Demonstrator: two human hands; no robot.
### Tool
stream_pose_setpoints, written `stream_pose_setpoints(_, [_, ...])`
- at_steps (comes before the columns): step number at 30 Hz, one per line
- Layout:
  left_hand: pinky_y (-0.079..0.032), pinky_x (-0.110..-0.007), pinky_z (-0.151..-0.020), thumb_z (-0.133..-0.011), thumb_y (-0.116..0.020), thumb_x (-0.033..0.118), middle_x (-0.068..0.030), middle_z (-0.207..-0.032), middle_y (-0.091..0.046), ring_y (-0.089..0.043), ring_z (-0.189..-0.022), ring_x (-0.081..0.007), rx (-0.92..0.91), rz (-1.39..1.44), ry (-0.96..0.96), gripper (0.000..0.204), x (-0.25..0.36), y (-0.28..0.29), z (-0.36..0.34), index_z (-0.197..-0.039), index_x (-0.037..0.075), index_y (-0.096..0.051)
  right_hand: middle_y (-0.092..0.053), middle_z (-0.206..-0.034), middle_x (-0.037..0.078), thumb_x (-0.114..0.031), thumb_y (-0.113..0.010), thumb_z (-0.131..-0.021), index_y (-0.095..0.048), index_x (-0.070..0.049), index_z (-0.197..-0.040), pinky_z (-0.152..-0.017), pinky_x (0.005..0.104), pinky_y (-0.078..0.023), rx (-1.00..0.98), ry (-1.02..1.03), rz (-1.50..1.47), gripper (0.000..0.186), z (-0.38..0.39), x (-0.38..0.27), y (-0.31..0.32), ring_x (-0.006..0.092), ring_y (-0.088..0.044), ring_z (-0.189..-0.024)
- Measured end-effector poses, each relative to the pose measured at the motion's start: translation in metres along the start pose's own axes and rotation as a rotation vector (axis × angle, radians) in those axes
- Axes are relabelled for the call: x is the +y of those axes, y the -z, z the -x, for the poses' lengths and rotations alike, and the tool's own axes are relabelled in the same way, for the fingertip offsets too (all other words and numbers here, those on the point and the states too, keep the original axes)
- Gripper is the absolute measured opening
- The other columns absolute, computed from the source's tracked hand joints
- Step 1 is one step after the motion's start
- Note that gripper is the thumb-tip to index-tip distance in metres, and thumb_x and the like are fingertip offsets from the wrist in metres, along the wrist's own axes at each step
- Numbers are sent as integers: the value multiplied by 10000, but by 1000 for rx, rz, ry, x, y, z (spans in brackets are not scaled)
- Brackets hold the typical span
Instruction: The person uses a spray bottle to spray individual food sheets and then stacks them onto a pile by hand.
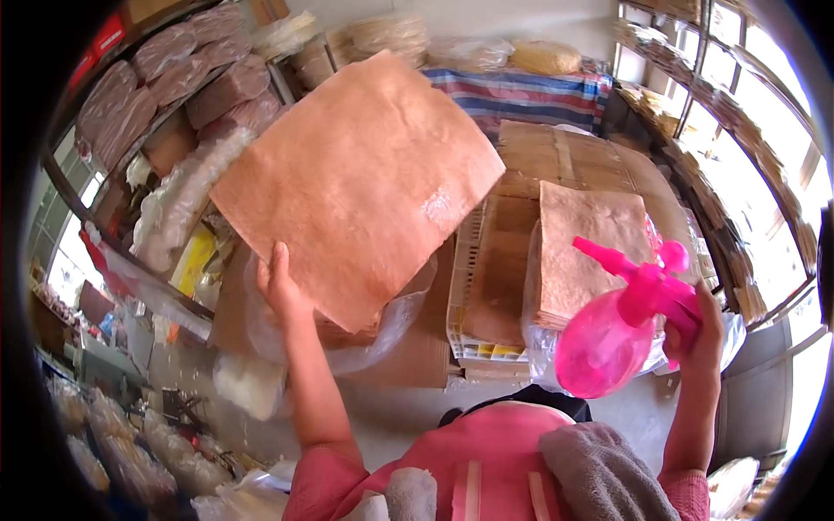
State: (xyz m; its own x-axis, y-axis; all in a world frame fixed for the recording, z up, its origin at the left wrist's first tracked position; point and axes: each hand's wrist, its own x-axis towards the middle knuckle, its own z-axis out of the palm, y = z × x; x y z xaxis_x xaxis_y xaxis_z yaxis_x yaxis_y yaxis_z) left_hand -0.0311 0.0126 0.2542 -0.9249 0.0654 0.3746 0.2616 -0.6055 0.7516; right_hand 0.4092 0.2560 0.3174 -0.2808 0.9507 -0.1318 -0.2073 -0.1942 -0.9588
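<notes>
My left hand [282, 285] grips the lower left edge of a large brown sheet [360, 178], thumb on its face. The sheet is tilted up, with a shiny wet patch near its right side. Below it, mostly hidden, a stack of similar sheets [347, 333] sits in clear plastic. In my right hand [705, 334] is a bright pink spray bottle [608, 343], its nozzle pointing up and left. Just beyond the bottle lies another stack of brown sheets [586, 252], partly wrapped in clear plastic.
A cream plastic crate [466, 282] stands between the two stacks. Large cardboard [599, 165] lies behind. Shelves hold wrapped bundles [213, 87] at left and layered sheets [725, 208] at right. Striped fabric [530, 95] covers something at the back.
</notes>
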Motion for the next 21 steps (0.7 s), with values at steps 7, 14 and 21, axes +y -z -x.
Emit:
stream_pose_setpoints(7, [-377,-423,-982,-848,-594,176,-174,-1298,-465,-461,-1172,-293,476,-220,208,556,-145,168,-47,-1303,-60,-379,-460,-473,10,-426,-492,-897,-533,-99,-771,-272,213,-260,59,127,138,354,25,15,11,93,-367,-306])
stream_pose_setpoints(14, [-236,-418,-1051,-867,-533,264,-167,-1397,-237,-257,-1277,-289,734,-1210,290,663,-175,187,-14,-1368,-13,-198,-449,-473,6,-451,-508,-881,-544,-82,-762,-273,219,-246,287,105,212,389,44,20,26,85,-366,-311])
stream_pose_setpoints(21, [-95,-412,-1120,-887,-473,352,-159,-1495,-8,-53,-1383,-285,745,-1422,335,779,-167,167,-16,-1433,35,-16,-414,-449,-16,-473,-479,-886,-523,-116,-702,-282,214,-262,310,86,279,404,48,17,51,86,-349,-304])
